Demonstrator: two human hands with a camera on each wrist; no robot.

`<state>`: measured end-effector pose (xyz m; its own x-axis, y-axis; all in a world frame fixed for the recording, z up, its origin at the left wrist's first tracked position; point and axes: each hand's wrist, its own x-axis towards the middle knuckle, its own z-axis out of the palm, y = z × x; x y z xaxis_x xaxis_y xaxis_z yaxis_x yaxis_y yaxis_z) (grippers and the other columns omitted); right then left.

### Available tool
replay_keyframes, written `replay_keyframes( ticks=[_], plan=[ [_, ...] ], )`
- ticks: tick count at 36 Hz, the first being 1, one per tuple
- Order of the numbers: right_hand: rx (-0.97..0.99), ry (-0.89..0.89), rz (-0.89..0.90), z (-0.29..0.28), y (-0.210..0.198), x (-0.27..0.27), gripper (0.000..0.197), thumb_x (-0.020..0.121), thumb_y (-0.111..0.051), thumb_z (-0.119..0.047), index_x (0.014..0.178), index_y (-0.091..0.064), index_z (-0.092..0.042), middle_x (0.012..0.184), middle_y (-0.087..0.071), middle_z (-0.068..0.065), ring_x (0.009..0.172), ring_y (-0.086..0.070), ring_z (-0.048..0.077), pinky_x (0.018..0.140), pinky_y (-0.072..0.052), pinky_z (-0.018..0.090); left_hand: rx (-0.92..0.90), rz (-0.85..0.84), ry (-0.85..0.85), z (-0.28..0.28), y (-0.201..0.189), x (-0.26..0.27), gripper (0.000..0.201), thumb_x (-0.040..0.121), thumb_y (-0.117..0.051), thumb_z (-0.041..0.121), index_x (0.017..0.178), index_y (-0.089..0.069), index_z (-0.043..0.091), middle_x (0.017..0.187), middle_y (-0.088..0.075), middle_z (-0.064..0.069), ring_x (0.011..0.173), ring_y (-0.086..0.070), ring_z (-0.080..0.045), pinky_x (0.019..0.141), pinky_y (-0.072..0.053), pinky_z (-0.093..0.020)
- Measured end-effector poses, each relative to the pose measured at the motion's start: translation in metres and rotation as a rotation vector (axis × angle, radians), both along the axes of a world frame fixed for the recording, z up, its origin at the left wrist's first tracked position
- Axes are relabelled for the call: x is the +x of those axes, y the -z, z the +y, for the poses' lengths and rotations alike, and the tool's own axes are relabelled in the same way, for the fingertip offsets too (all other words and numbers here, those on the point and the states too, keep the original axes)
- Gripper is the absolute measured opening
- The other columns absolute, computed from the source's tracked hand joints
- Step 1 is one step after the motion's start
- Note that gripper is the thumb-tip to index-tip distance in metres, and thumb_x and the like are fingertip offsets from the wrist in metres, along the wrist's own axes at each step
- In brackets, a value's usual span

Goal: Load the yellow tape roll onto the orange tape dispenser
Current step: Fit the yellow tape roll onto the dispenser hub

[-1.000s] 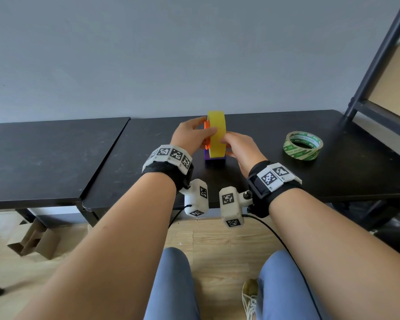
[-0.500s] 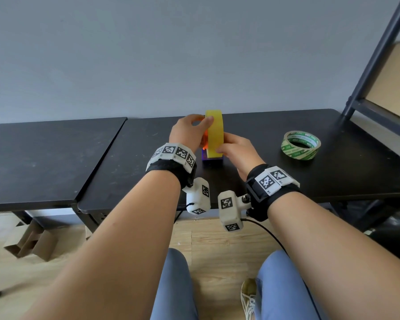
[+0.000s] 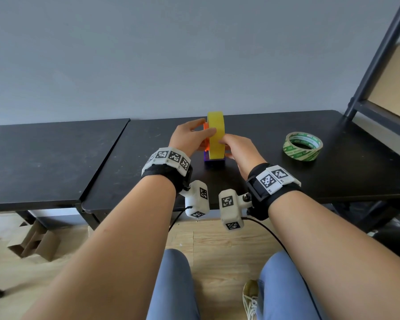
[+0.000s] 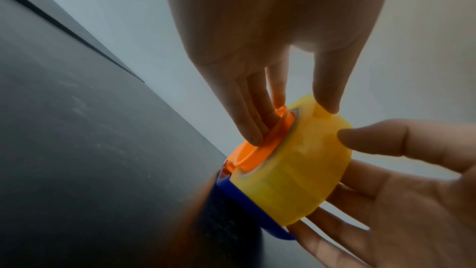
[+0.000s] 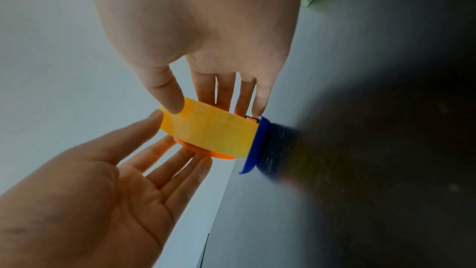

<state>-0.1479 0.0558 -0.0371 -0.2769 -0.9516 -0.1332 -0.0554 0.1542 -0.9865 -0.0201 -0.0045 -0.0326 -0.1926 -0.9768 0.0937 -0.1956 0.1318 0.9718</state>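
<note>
The yellow tape roll (image 3: 216, 135) stands on edge on the orange tape dispenser (image 3: 206, 137), which has a blue base (image 3: 214, 160) resting on the black table (image 3: 148, 181). In the left wrist view the orange disc (image 4: 257, 146) sits against the roll (image 4: 291, 168). My left hand (image 3: 189, 137) presses straight fingers (image 4: 247, 121) on that disc, with its thumb on the roll's rim. My right hand (image 3: 238, 146) lays straight fingers (image 5: 224, 93) against the roll's (image 5: 211, 131) right face, its thumb on the rim. The hub inside the roll is hidden.
A green tape roll (image 3: 303, 146) lies flat on the table to the right. A second black table (image 3: 44, 158) adjoins on the left. A dark metal shelf frame (image 3: 379, 65) stands at the far right. Cardboard (image 3: 32, 241) lies on the wooden floor below.
The roll stays upright on the dispenser between both hands. My left thumb has shifted onto the roll's rim. The right hand has hardly moved.
</note>
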Motion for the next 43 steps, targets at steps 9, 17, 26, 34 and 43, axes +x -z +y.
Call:
replay_keyframes(
  ticks=[9,17,26,34,43],
  plan=[
    [-0.052,-0.030,0.001,0.001,0.001,-0.002,0.029,0.087,-0.053,-0.004,0.078,-0.066,-0.028,0.089,-0.067,-0.004,0.103,-0.064,0.021,0.100,-0.049,0.037,-0.084,-0.053,-0.067,0.002,-0.002,-0.007,0.039,0.083,-0.070,0.038,0.118,-0.069,0.022,0.090,-0.076,-0.009,0.078,-0.075,-0.025,0.080,-0.062,-0.042],
    [-0.087,-0.091,0.024,0.009,0.004,-0.003,0.042,0.087,-0.052,0.000,0.121,-0.067,-0.019,0.104,-0.071,-0.001,0.099,-0.064,0.012,0.089,-0.047,0.026,-0.117,-0.135,-0.132,0.000,-0.004,-0.011,0.034,0.083,-0.063,0.050,0.105,-0.076,0.028,0.072,-0.076,0.000,0.067,-0.075,-0.019,0.074,-0.062,-0.040],
    [-0.068,-0.104,0.089,0.012,0.004,-0.002,0.048,0.083,-0.053,0.001,0.124,-0.065,-0.020,0.116,-0.069,0.005,0.113,-0.060,0.023,0.104,-0.045,0.041,-0.134,-0.197,-0.175,0.001,-0.007,-0.013,0.037,0.084,-0.059,0.057,0.102,-0.076,0.030,0.066,-0.074,0.003,0.063,-0.074,-0.015,0.076,-0.062,-0.036],
    [-0.008,-0.023,0.021,0.005,-0.006,0.001,0.014,0.091,-0.056,-0.013,0.084,-0.065,-0.020,0.111,-0.067,0.009,0.113,-0.062,0.028,0.105,-0.046,0.045,-0.046,-0.091,-0.074,0.002,-0.002,-0.008,0.055,0.080,-0.068,0.044,0.130,-0.063,0.022,0.095,-0.076,-0.007,0.079,-0.074,-0.018,0.083,-0.060,-0.039],
    [0.040,0.017,-0.019,-0.001,-0.007,-0.001,0.027,0.089,-0.060,-0.023,0.114,-0.063,-0.013,0.117,-0.067,0.011,0.106,-0.066,0.025,0.099,-0.052,0.042,0.004,0.003,-0.036,0.005,-0.008,-0.005,0.053,0.084,-0.073,0.025,0.134,-0.059,0.016,0.084,-0.072,-0.010,0.076,-0.071,-0.023,0.083,-0.060,-0.043]
  ],
)
